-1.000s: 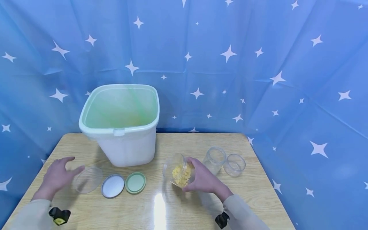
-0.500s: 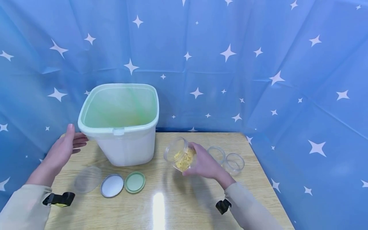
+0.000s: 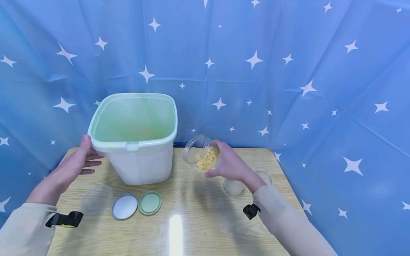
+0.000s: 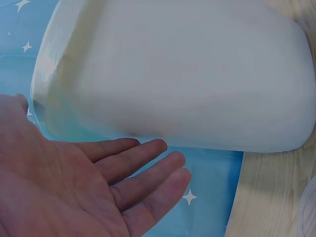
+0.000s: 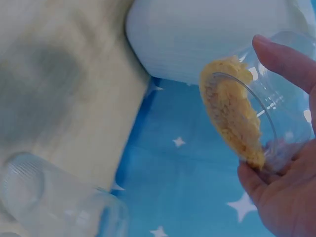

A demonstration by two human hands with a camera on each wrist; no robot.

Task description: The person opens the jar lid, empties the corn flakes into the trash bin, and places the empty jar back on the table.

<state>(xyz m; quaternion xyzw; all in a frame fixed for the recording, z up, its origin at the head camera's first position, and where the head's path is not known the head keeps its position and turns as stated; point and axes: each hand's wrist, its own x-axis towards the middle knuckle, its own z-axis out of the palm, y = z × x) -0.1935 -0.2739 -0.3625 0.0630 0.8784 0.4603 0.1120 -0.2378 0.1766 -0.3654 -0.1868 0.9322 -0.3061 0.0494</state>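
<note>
My left hand (image 3: 72, 165) is at the left side of a white bin (image 3: 142, 165) with a pale green rim. Its fingers stay extended, and the thumb is up by the rim; whether it touches the rim I cannot tell. In the left wrist view the fingers (image 4: 148, 170) lie just below the bin's wall (image 4: 187, 74). My right hand (image 3: 232, 165) grips a clear jar (image 5: 279, 111) of small yellow pieces (image 3: 208, 160). The jar is tilted, mouth toward the bin, held above the table to the bin's right. The bin's bottom is hidden.
On the wood-grain table (image 3: 205, 231) lie a clear lid (image 3: 96, 199), a silvery-white lid (image 3: 125, 207) and a green lid (image 3: 150, 203). Clear jars stand on the right, one (image 3: 234, 187) partly behind my right forearm. A blue starred curtain (image 3: 205, 53) hangs behind.
My left hand has moved up from above the clear lid to the bin's left side. My right hand has raised the jar of yellow pieces farther from the table.
</note>
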